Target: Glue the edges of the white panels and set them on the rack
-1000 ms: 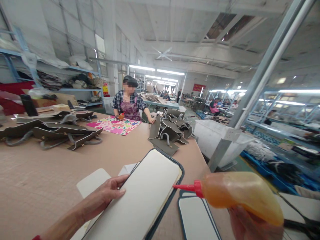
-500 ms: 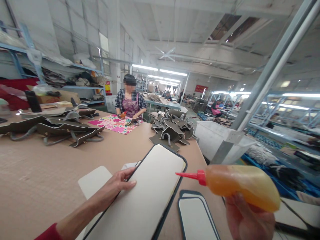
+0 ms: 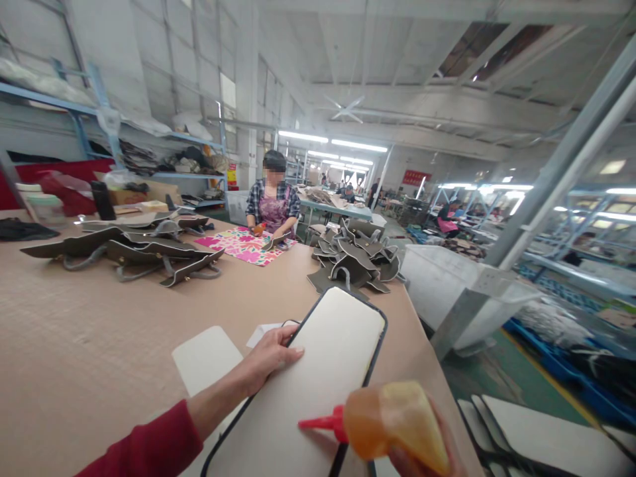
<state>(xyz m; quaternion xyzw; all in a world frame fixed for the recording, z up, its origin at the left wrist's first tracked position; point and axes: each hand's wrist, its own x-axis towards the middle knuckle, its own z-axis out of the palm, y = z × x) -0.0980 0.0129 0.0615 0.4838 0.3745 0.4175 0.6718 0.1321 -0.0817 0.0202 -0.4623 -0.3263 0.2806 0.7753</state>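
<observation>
A cream panel with a dark raised edge (image 3: 328,358) slants up from the bottom of the view. My left hand (image 3: 273,358) grips its left edge, thumb on the face and fingers underneath. Faint yellowish traces show along its upper right edge. In my right hand (image 3: 422,457), partly cut off at the bottom, is a glue bottle (image 3: 392,417) of amber liquid with a red nozzle. The bottle lies nearly level, its tip pointing left over the panel's face; whether it touches cannot be made out. A loose cream sheet (image 3: 209,358) lies on the table left of the panel.
Grey bag pieces with handles lie on the brown table (image 3: 124,331) at the left (image 3: 149,255) and in a heap (image 3: 358,255) farther back. A co-worker (image 3: 273,199) stands behind floral material (image 3: 248,245). A white bin (image 3: 437,285), a slanted post (image 3: 521,232) and more panels (image 3: 546,424) are right.
The glue bottle has moved left and down, from beside the panel's right edge to over its lower face. My left hand keeps its hold. The whole view has shifted slightly.
</observation>
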